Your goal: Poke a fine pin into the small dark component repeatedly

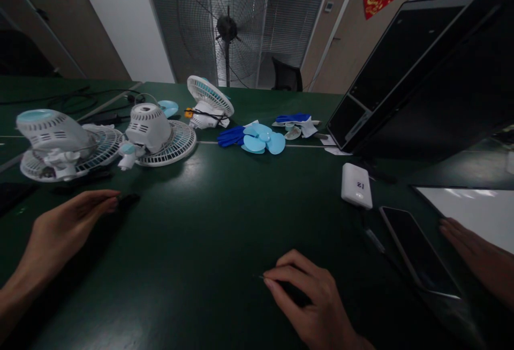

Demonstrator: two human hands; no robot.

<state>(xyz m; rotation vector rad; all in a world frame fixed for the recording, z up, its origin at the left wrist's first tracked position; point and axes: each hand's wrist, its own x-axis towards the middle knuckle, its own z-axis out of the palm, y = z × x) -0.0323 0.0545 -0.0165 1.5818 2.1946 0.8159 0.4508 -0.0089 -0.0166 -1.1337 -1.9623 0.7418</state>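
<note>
My left hand (74,224) is at the left of the dark green table (193,243), its fingers pinched on a small black object (128,200) that lies low over the tabletop. Near the front middle, my right hand (307,296) pinches a tiny thin item (259,276) between thumb and forefinger; it is too small to name. Beyond my left hand, a white fan head (148,128) rests on its round grille (176,144), with another fan head (60,133) to its left.
Farther back are a tilted fan (209,101), a light blue fan blade (264,138) and blue gloves (231,136). On the right are a white power bank (356,185), a phone (420,251), a black monitor (425,71) and another person's hand (477,256).
</note>
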